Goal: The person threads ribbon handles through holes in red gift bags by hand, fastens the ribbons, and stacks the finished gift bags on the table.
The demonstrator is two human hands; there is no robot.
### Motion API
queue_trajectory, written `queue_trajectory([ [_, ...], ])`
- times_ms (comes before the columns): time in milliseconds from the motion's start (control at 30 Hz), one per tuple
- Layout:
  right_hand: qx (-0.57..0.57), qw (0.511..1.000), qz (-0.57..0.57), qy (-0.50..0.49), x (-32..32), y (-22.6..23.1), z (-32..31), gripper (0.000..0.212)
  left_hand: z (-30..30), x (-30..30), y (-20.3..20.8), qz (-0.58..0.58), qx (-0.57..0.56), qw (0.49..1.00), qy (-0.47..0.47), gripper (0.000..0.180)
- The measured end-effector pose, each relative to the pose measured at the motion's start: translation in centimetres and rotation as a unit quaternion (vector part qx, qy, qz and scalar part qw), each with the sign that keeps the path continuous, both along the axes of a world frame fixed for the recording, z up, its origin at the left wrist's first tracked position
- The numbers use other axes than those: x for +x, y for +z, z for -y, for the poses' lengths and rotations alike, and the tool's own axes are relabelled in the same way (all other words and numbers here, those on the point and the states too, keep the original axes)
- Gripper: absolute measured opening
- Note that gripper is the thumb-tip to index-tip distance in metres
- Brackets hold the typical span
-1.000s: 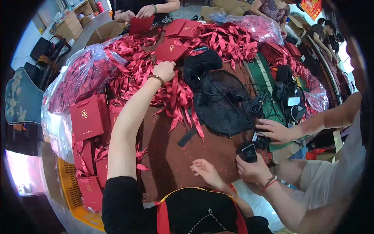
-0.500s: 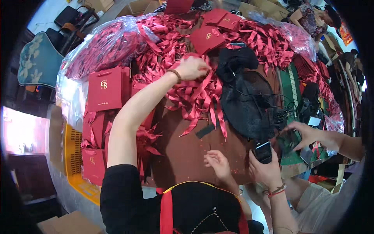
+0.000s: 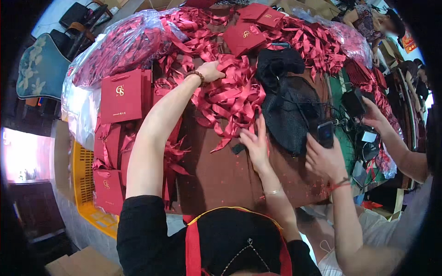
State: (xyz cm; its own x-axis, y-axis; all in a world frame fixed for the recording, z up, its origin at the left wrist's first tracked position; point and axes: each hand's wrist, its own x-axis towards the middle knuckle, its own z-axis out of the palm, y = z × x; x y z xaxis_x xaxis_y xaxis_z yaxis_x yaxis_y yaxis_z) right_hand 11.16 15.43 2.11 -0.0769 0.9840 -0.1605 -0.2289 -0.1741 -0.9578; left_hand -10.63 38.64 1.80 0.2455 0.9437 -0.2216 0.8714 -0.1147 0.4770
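A loose heap of shiny red ribbons [image 3: 232,99] lies on the brown tabletop in front of me. My left hand [image 3: 211,71], with a beaded bracelet at the wrist, reaches to the heap's far left side. Its fingers curl into the ribbons, and their tips are partly hidden. At the near right edge of the heap is my right hand [image 3: 255,143], fingers apart, touching the lowest ribbons. A small dark flat piece [image 3: 238,148] lies just left of it.
Red paper bags [image 3: 121,97] stand at left above a yellow crate [image 3: 83,184]. A black mesh hat [image 3: 290,110] lies right of the heap. Close on my right, another person's hands hold a phone [image 3: 325,134] and a black device [image 3: 353,102]. More ribbons and plastic-wrapped bundles [image 3: 124,50] lie behind.
My left hand has moved left and settled into the ribbons. My right hand has reached forward to the heap, which looks more bunched. The other person's phone has risen.
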Motion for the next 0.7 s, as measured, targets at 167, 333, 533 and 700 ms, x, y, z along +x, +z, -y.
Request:
queue_trajectory([
  [167, -0.062, 0.995, -0.073, 0.011, -0.9, -1.0, -5.8, 0.084, 1.6, 1.6, 1.1, 0.274, -0.009, 0.962, -0.009, 0.034],
  [333, -0.065, 0.973, -0.207, 0.076, -1.1, -1.4, -9.6, 0.078, 6.8, 4.7, 6.3, 0.066, 0.031, 0.984, -0.161, 0.035],
  [533, -0.095, 0.992, -0.021, 0.086, -0.9, 1.3, -5.8, 0.081, 10.0, 3.4, 6.1, -0.171, 0.266, 0.943, -0.106, 0.02],
  [700, 0.007, 0.998, 0.034, 0.042, 0.0, 2.7, -1.5, 0.035, 11.3, 5.3, 7.1, -0.152, 0.325, 0.923, -0.142, 0.019],
])
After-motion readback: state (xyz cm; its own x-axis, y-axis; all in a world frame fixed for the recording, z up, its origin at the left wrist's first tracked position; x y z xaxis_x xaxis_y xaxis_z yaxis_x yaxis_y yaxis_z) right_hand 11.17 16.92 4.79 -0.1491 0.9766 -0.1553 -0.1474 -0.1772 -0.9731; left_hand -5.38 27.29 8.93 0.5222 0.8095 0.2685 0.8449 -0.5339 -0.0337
